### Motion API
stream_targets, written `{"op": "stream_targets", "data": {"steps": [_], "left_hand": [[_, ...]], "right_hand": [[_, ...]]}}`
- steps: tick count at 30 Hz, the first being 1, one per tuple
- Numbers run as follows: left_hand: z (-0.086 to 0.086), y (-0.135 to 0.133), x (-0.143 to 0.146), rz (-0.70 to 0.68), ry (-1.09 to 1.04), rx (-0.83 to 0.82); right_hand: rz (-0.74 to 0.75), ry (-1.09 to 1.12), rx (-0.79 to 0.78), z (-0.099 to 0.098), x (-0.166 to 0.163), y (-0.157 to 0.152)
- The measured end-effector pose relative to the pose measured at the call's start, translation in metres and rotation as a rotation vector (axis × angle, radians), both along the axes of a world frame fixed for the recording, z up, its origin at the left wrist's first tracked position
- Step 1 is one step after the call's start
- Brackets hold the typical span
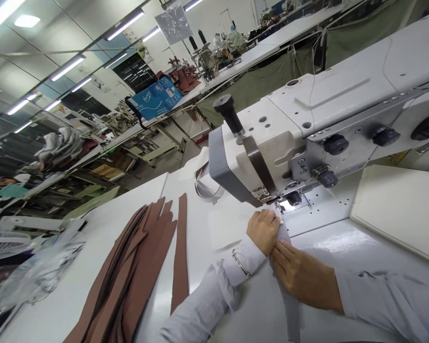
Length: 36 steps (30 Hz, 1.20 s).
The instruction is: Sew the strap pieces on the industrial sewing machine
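A narrow grey strip (292, 309) runs across the white table to the needle of a white sewing machine (307, 124). My left hand (263, 230) sits on the strip just before the presser foot (277, 206), fingers curled down onto it. My right hand (300, 276) lies flat on the strip right behind the left, fingers together and stretched out, pressing it to the table. Both arms wear light grey sleeves; a bangle (240, 263) is on the left wrist.
A pile of brown strips (136, 267) lies left of my hands, with one single brown strip (180, 257) beside it. Clear plastic bags (39, 271) sit at the far left edge. A cream board (396, 209) lies right of the machine. Other worktables stand behind.
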<state>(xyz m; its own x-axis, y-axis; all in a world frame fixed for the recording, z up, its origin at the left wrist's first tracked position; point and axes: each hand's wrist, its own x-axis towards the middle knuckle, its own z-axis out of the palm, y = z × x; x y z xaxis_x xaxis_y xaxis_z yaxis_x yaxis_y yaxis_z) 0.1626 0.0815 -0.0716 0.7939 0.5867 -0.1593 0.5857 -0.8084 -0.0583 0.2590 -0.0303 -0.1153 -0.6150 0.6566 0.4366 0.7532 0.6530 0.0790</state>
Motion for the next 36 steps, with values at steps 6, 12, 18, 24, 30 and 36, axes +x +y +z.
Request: {"op": "stream_targets", "data": {"steps": [6, 12, 18, 24, 30, 36], "left_hand": [[0.004, -0.009, 0.007, 0.003, 0.039, 0.003], [0.008, -0.001, 0.011, 0.028, 0.051, -0.004], [0.002, 0.007, 0.008, 0.033, -0.013, 0.015], [-0.003, 0.017, 0.008, 0.077, -0.024, -0.003], [-0.004, 0.013, 0.004, 0.102, -0.088, 0.018], [-0.007, 0.007, 0.000, 0.168, -0.175, -0.063]], "right_hand": [[-0.012, 0.014, 0.004, -0.001, -0.002, 0.000], [0.003, -0.032, -0.046, 0.003, 0.002, 0.010], [-0.045, 0.007, -0.018, -0.004, 0.002, 0.018], [-0.025, 0.052, 0.020, -0.002, 0.002, -0.009], [0.029, 0.041, 0.035, -0.002, 0.007, -0.009], [0.040, 0.011, 0.046, -0.009, 0.009, 0.008]]}}
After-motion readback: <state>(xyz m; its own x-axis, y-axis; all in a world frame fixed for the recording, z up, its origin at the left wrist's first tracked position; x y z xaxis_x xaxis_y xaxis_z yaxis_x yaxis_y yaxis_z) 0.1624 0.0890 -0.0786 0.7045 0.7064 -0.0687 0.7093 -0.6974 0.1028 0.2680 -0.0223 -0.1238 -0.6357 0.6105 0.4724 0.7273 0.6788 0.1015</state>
